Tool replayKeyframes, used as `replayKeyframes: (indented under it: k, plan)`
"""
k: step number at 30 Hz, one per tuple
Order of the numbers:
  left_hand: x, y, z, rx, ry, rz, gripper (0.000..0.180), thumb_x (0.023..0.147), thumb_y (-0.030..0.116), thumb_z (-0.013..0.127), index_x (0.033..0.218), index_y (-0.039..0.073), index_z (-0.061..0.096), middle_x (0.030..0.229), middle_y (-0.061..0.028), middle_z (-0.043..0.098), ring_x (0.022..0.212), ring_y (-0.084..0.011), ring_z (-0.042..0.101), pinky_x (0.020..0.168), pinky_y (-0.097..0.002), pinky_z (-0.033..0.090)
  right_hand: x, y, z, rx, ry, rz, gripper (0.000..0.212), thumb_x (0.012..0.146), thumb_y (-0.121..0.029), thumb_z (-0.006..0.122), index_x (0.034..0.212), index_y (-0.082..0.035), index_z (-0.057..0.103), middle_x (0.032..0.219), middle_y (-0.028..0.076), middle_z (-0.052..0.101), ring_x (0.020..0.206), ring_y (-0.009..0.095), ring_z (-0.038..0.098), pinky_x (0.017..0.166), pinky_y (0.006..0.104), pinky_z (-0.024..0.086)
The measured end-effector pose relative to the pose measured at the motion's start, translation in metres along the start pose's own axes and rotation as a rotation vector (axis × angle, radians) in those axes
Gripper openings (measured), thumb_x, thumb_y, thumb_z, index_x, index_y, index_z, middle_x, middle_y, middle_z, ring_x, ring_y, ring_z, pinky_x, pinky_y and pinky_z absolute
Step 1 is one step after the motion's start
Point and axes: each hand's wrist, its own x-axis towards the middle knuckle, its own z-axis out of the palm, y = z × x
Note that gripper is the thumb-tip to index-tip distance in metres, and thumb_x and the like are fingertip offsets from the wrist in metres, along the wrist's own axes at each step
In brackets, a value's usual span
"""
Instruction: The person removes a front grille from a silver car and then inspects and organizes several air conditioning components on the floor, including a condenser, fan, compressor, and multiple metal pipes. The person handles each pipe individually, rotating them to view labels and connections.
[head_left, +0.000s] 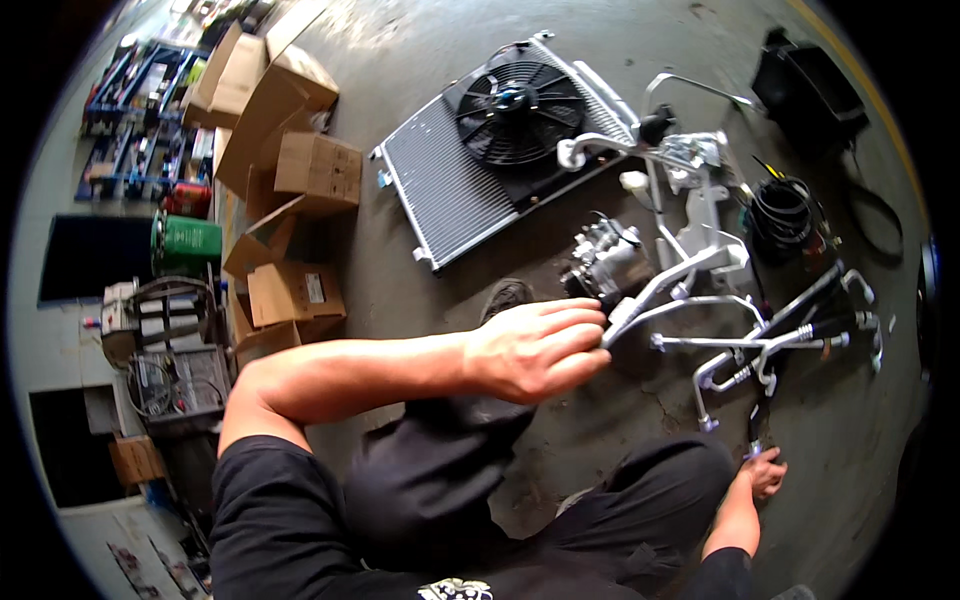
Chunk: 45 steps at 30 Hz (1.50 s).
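My left hand (535, 350) reaches across from the left, its back up and its bent fingers closed at the lower end of a silver metal pipe (660, 287). The thumb and fingertips are partly hidden. Low on the right, my right hand (765, 474) is closed around the end fitting of a black hose (758, 418). Between the hands lie several bent aluminium pipes (700, 342) with fittings. Just beyond my left fingers sits a metallic compressor (608, 258). A white metal bracket (707, 215) lies among the pipes.
A condenser (430, 180) with a black fan (520, 112) lies on the floor ahead. Opened cardboard boxes (318, 170) stand left. A coiled black cable (782, 215) and a black plastic housing (808, 95) lie right. A green container (187, 240) is far left.
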Motion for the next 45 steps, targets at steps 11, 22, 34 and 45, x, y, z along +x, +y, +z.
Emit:
replayKeyframes:
  k: [11, 22, 34, 45]
  plan:
    - [-0.141, -0.009, 0.034, 0.229, 0.223, -0.575, 0.021, 0.071, 0.005, 0.066, 0.089, -0.003, 0.058, 0.082, -0.0152, 0.06, 0.081, -0.0321, 0.064, 0.082, -0.0404, 0.056, 0.094, -0.02, -0.056, 0.166, -0.574, -0.405, 0.045, 0.093, -0.025, 0.059, 0.128, 0.003, 0.051, 0.123, 0.022, 0.061, 0.115, 0.032, 0.059, 0.099, 0.0393, 0.045]
    - [-0.147, -0.008, 0.013, 0.338, 0.134, -0.635, 0.014, 0.069, 0.013, 0.061, 0.072, 0.003, 0.052, 0.069, -0.0089, 0.054, 0.065, -0.0214, 0.055, 0.063, -0.0318, 0.046, -0.161, -0.341, -0.287, 1.053, -1.075, -1.257, 0.027, 0.095, -0.007, 0.059, 0.12, 0.003, 0.058, 0.107, 0.01, 0.064, 0.098, 0.017, 0.06, 0.09, 0.029, 0.046]
    - [-0.097, 0.014, -0.024, -0.218, -0.007, -0.665, 0.015, 0.076, 0.013, 0.06, 0.073, -0.001, 0.058, 0.066, -0.0167, 0.062, 0.062, -0.0316, 0.066, 0.056, -0.0431, 0.052, -0.364, -0.481, -0.289, 0.532, -2.077, -1.472, 0.027, 0.097, -0.025, 0.064, 0.116, -0.007, 0.062, 0.082, -0.009, 0.058, 0.069, 0.001, 0.045, 0.064, 0.0198, 0.041]
    - [-0.158, -0.015, -0.092, -0.539, 0.206, -0.725, 0.07, 0.076, 0.026, 0.077, 0.131, -0.004, 0.045, 0.094, -0.0174, 0.067, 0.089, -0.0288, 0.068, 0.069, -0.0388, 0.054, -0.35, -0.438, -0.259, 0.393, -2.243, -0.939, 0.028, 0.102, -0.035, 0.053, 0.1, -0.008, 0.061, 0.063, -0.007, 0.046, 0.05, 0.003, 0.037, 0.046, 0.0223, 0.03]
